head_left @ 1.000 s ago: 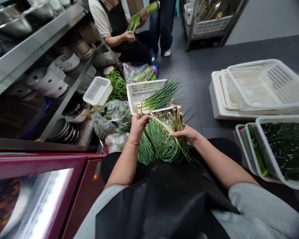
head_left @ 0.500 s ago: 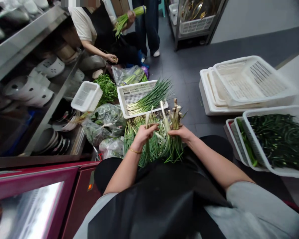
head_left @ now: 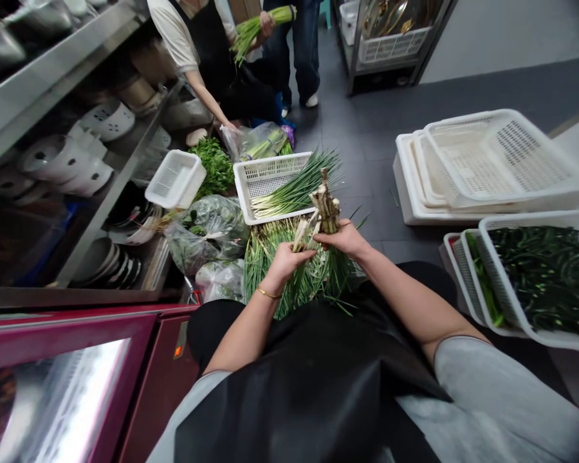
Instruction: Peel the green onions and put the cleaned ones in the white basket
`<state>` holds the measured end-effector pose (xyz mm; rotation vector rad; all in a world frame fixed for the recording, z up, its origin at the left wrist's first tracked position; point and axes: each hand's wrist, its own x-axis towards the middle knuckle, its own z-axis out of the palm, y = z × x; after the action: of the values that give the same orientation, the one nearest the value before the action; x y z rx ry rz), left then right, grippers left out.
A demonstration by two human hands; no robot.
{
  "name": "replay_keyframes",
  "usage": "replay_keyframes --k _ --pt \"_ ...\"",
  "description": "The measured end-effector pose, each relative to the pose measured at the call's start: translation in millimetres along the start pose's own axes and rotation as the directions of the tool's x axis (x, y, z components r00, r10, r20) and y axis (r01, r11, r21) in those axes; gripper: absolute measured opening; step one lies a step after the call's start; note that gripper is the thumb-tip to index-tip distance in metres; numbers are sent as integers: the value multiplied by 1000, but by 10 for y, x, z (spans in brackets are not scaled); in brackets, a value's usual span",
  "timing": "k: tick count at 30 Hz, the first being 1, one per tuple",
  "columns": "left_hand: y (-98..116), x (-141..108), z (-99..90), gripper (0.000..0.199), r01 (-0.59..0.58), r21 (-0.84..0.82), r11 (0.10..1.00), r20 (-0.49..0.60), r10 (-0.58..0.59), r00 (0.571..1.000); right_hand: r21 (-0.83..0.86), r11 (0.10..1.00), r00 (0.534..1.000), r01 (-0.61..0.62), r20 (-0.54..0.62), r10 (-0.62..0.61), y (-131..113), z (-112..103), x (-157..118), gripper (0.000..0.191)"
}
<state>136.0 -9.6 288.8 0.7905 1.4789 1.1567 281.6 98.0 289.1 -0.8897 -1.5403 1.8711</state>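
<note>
My right hand [head_left: 342, 239] is closed around a bunch of green onions [head_left: 328, 215], its root ends pointing up and its leaves hanging below. Close beside it, my left hand [head_left: 285, 262] is closed on a few pale onion stalks [head_left: 300, 235], whose white ends show above the fingers. Under both hands lies a large heap of green onions [head_left: 260, 260]. Just beyond the heap, a white basket [head_left: 249, 204] holds cleaner-looking green onions [head_left: 289, 190] laid slantwise, their leaves over its right side.
Bagged greens [head_left: 207, 231] and a small white basket [head_left: 176, 179] lie left, beside a metal shelf. At right are stacked white baskets [head_left: 502, 161] and a basket of green peppers [head_left: 550, 276]. A person [head_left: 212, 58] holds green stalks at the back.
My hands have come closer together, and the stalks in my left hand now tilt beside the bunch. The other person's lower hand has reached to the plastic bag. The view has shifted slightly.
</note>
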Motion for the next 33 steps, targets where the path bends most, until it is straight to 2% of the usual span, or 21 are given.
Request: replay_keyframes --k 2,4,6,10,12,16,19,22,24,26,28,30,32,33 --pt "8 -11 -61 35 75 -33 997 109 -71 992 37 999 998 -5 62 2 -29 -9 -35 33" --pt "20 -22 -138 39 146 -65 987 245 -126 961 64 998 995 3 96 -9 -54 -37 -68 32" --pt "18 -30 -207 42 159 -107 982 325 -116 939 104 995 997 -5 73 -2 -79 -91 -80 30" --pt "-67 -3 -311 44 49 -192 980 324 16 946 339 940 999 -22 -38 37 -144 -252 -49 27" --pt "-132 40 -368 46 36 -178 983 324 24 946 413 910 1000 -12 -21 23 -175 -313 -44 24" --pt "-245 138 -556 47 53 -99 994 351 -15 936 442 897 999 -1 38 -18 -249 -354 -137 21" --pt "-331 165 -774 45 61 -28 998 319 -49 946 460 887 1000 27 -5 -28 -335 -427 -218 22" --pt "-423 149 -963 45 56 -32 998 175 -50 983 433 898 987 77 -158 -9 -350 -546 -153 23" --pt "-450 137 -1013 46 40 -43 998 75 -37 997 335 942 984 -8 -164 67 -279 -579 -15 26" --pt "-420 129 -1002 47 48 21 999 9 -48 999 245 958 977 -148 -112 180 -165 -552 152 30" --pt "-330 121 -957 49 26 112 993 -28 -23 999 256 940 961 -226 -100 259 -56 -489 288 30" --pt "-210 107 -894 47 -85 150 985 -35 91 995 324 918 956 -229 -101 274 9 -417 357 27" --pt "-105 92 -793 43 -200 90 976 -14 202 979 375 899 967 -227 -23 254 25 -339 358 25" --pt "-70 88 -718 44 -217 38 975 4 217 976 397 889 972 -226 27 235 19 -292 342 25"
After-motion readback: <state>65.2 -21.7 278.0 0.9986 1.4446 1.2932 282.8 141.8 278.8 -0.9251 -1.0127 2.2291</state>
